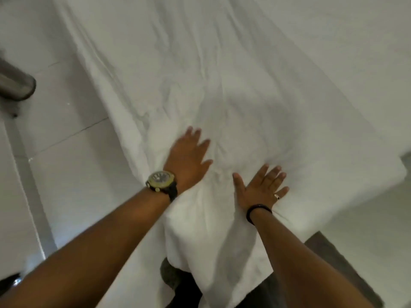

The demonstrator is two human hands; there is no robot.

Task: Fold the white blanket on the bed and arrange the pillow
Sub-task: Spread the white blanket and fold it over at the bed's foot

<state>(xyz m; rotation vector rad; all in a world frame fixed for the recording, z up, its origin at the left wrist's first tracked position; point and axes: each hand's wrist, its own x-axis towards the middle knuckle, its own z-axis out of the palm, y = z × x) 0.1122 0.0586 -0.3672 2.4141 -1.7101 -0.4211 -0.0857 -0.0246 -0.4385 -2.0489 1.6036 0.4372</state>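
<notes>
The white blanket (222, 85) stretches wide and bare ahead of the left hand (189, 158) and right hand (262, 187), with nothing lying on it to block a sweep forward. A metal post (15, 85) stands well off to the left over the tiled floor (66, 141).

Both forearms bare, no sleeves in view. Left hand (188, 160) has a chunky wristwatch (160, 180) at the wrist: round dark dial, yellowish-gold bezel, black strap. Right hand (262, 187) wears a thin black band (258, 211) round the wrist and a small gold-coloured ring (277, 196) with a dark centre on one finger; nails short, unpainted.
</notes>
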